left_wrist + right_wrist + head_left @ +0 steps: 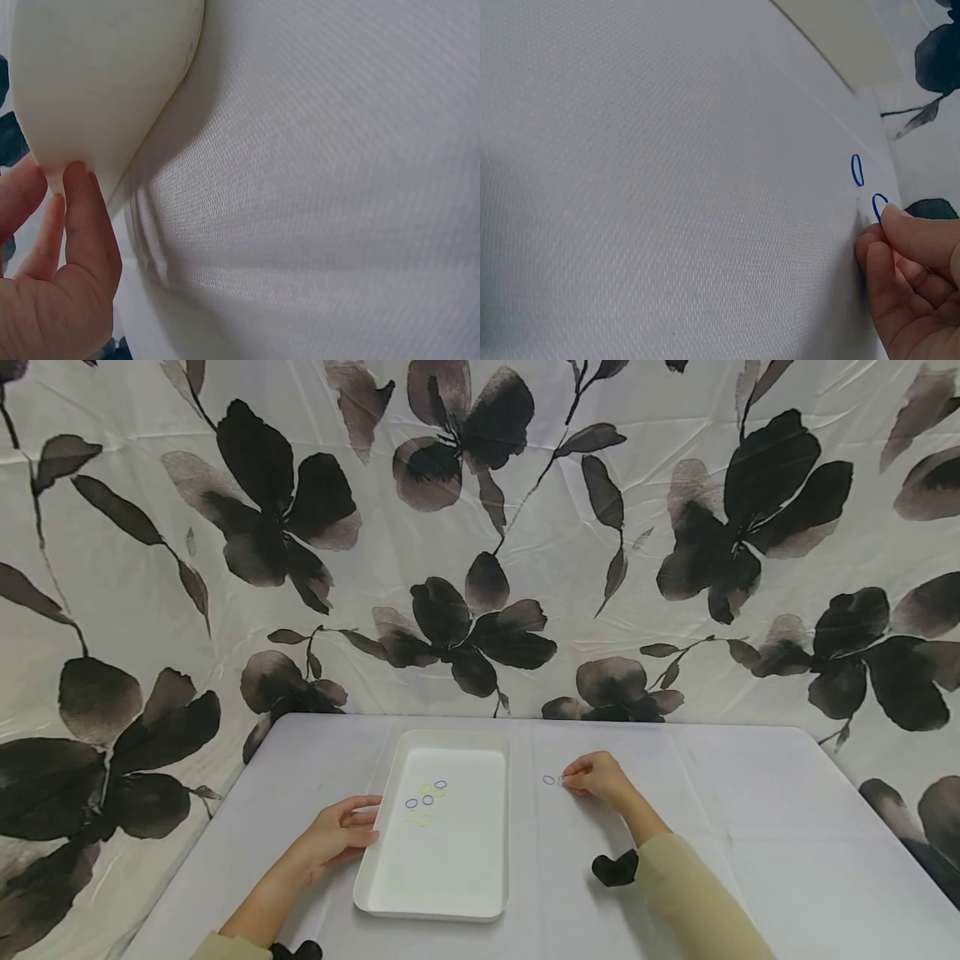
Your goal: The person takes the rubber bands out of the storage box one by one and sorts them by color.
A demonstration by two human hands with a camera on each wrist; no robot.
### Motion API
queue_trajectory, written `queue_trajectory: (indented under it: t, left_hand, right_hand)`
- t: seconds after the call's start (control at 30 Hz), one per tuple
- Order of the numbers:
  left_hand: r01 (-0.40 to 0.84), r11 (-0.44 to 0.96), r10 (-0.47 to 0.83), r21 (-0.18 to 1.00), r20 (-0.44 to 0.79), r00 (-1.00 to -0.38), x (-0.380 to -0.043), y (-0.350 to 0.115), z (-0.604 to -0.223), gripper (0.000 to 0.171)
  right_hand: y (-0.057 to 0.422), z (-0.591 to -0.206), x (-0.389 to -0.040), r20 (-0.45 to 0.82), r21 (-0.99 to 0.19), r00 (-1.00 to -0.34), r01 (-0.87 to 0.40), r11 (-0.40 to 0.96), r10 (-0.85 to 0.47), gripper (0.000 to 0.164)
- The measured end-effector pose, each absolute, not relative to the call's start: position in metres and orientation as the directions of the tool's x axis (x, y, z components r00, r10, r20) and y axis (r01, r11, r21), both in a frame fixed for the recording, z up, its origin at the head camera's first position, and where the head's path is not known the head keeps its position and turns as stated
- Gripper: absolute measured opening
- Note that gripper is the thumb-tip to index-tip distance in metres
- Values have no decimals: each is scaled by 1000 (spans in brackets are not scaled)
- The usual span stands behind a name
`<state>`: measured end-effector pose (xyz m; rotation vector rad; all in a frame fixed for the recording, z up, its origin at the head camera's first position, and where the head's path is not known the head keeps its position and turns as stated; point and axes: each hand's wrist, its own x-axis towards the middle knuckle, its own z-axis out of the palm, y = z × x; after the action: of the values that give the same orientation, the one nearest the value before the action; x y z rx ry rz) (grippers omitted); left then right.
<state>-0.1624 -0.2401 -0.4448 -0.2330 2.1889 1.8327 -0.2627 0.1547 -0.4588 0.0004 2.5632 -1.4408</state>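
Observation:
A white tray (472,868) lies on the table, and my left hand (337,833) holds its left rim, thumb and fingers at the edge. The left wrist view shows those fingers (86,217) against the tray's outer wall (105,90). Inside the tray are thin loops like rubber bands: blue ones (427,800) and pale yellow ones (424,820). Right of the tray, my right hand (597,777) pinches a blue rubber band (877,206) between thumb and fingertips, close over the cloth. Another blue rubber band (548,780) lies just left of it.
A white cloth (720,810) covers the table. Behind its far edge hangs a white curtain (585,577) with dark flowers. A black wrist piece (615,868) shows at the right cuff, another (297,951) near the left one.

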Motion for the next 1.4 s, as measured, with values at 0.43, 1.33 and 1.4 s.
queue_trajectory:
  t: [0.43,1.33,1.4]
  left_hand:
    - [-303,183,43,935,-316,-948,-163,-240,-445,62]
    - [-310,197,38,930,-323,-946,-162,-240,-443,61]
    - [-308,194,47,931,-322,-945,-162,-240,-443,62]
  right_hand:
    - [152,-460,-264,-152,-822,-982,62,567,-113,6]
    - [159,-434,-264,-156,-794,-968,5,608,-196,11]
    - [158,-431,-265,-157,-814,-967,12,581,-201,13]
